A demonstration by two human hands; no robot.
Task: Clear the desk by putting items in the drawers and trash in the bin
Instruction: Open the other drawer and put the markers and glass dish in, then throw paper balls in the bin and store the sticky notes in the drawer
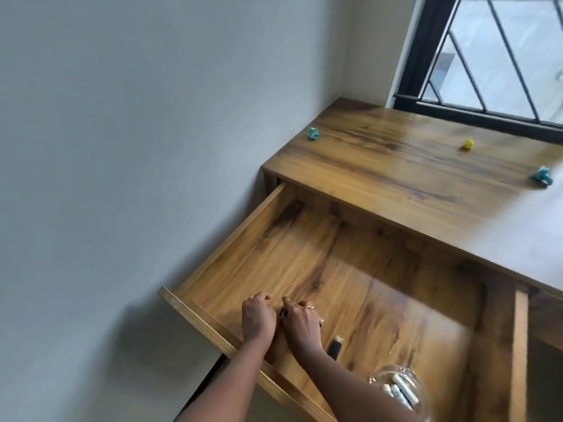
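Note:
The wooden desk's left drawer (231, 239) is pulled wide open. Both hands reach into its near left corner. My left hand (257, 318) and my right hand (301, 322) are pressed side by side, fingers curled around a small dark object (283, 313) that shows between them; most of it is hidden. A black USB stick (335, 347) lies on the drawer floor just right of my right wrist. Three crumpled paper balls sit on the desk top (396, 166): a teal one (313, 133), a yellow one (468, 143) and a blue one (543, 176).
A glass jar (399, 388) holding white sticks stands in the drawer at the bottom right, beside my right forearm. A wall runs along the drawer's left side. A black-barred window (487, 56) is behind the desk. A second compartment's divider (519, 345) is at the right.

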